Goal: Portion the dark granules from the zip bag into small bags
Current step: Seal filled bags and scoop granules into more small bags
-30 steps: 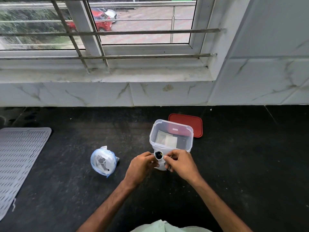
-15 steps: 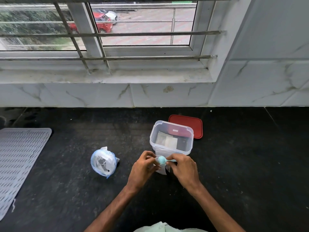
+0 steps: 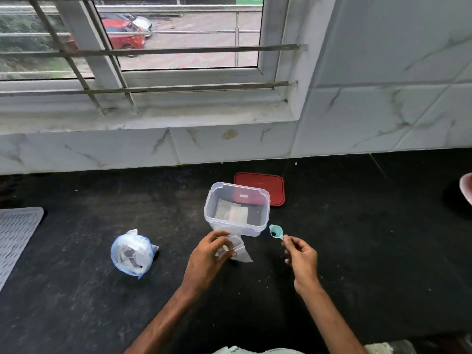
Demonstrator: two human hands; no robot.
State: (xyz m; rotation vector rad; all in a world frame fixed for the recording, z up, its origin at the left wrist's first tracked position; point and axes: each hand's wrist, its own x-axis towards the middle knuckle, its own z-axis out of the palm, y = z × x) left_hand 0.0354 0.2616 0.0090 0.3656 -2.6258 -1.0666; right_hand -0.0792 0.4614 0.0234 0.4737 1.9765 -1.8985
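My left hand [image 3: 208, 254] pinches a small clear bag [image 3: 238, 251] with its mouth held open, just in front of the clear plastic container [image 3: 236, 227]. My right hand [image 3: 301, 254] holds a small teal scoop [image 3: 276, 231] by its handle, to the right of the bag; a few dark granules sit in its bowl. The zip bag [image 3: 131, 254], with a blue rim and dark granules inside, stands open on the black counter to the left of both hands. Flat small bags lie inside the container.
A red lid [image 3: 270, 186] lies flat behind the container. A grey ribbed mat [image 3: 15, 238] covers the counter's left edge. A pale rounded object [image 3: 467, 190] shows at the far right edge. White tiled wall and a barred window stand behind.
My right hand has pulled the teal scoop away from the bag's mouth and out to the right. My left hand keeps hold of the small bag, now lower and tilted.
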